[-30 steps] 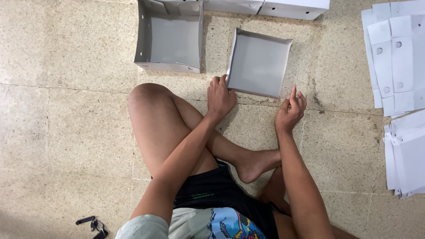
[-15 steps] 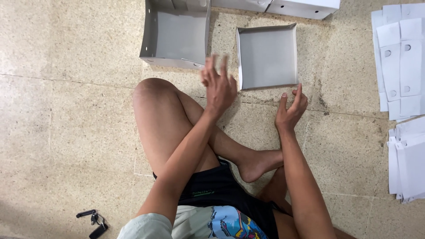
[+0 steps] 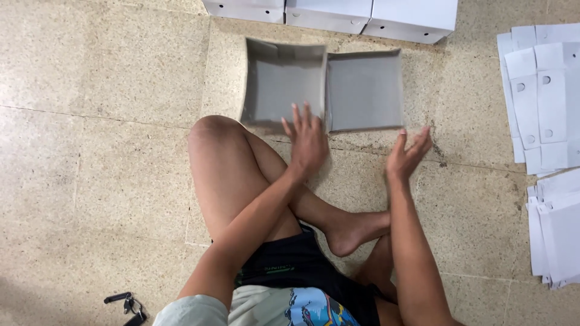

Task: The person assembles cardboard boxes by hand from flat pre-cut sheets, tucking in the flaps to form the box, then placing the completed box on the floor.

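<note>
Person sits cross-legged on the speckled stone tile floor (image 3: 90,151), camera looking straight down. Two grey open-topped cardboard trays sit side by side just beyond the knees: left grey cardboard tray (image 3: 283,81) with raised walls, and right grey cardboard tray (image 3: 365,90), shallower-looking, their inner edges touching or nearly so; can't tell which from the blur. Left hand (image 3: 308,142) is released, fingers spread, palm down, fingertips overlapping the near edge of the left tray close to the seam between the two; holding nothing. Right hand (image 3: 408,154) is also released, fingers splayed, hovering above the floor just near of the right tray's near-right corner, apart from it, holding nothing. Key relation: both trays lie directly far of the hands, each hand roughly lined up with its own tray; left hand is the nearer one, already at the tray edge, right hand a short gap off. The pair's long axis runs left-right across the person's front. Further off: a row of closed white cardboard boxes (image 3: 329,12) along the far edge, stacks of flat white punched cardboard blanks (image 3: 544,96) on the floor at the right, more blanks nearer at right. Small black key bunch (image 3: 127,305) on the floor near-left, well apart from the hands.
</note>
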